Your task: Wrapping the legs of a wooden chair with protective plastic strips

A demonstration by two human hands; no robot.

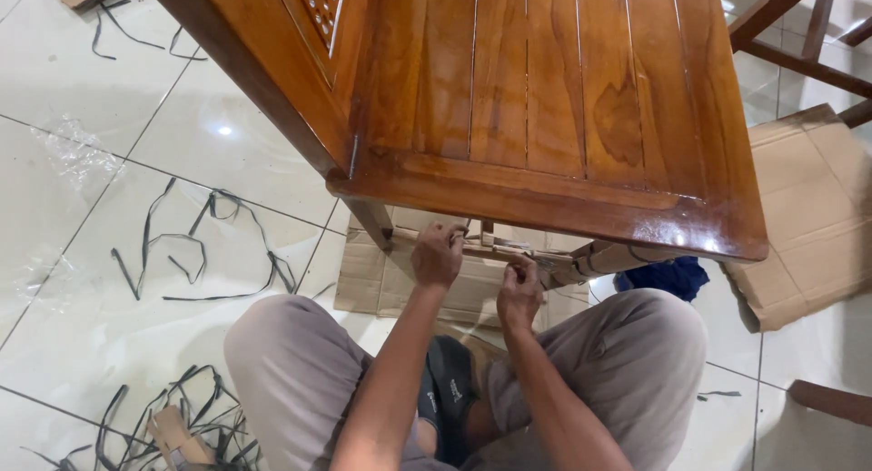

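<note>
I sit on the floor in front of a polished wooden chair seat [545, 89] with slats. Under its front rail, a lower rail wrapped in cardboard [581, 257] runs across. My left hand [438, 253] is closed on the wrapping near the left chair leg [372, 221]. My right hand [520, 287] pinches the wrapping a little to the right, with something thin between its fingers that I cannot make out. Both hands are partly hidden by the seat's front edge.
A flat cardboard sheet [381, 285] lies under the chair. Black plastic straps [200, 244] are scattered on the white tiles at left, with more near my left knee [182, 426]. Another cardboard piece [808, 217] lies at right, and a blue cloth [668, 276] sits beside my right knee.
</note>
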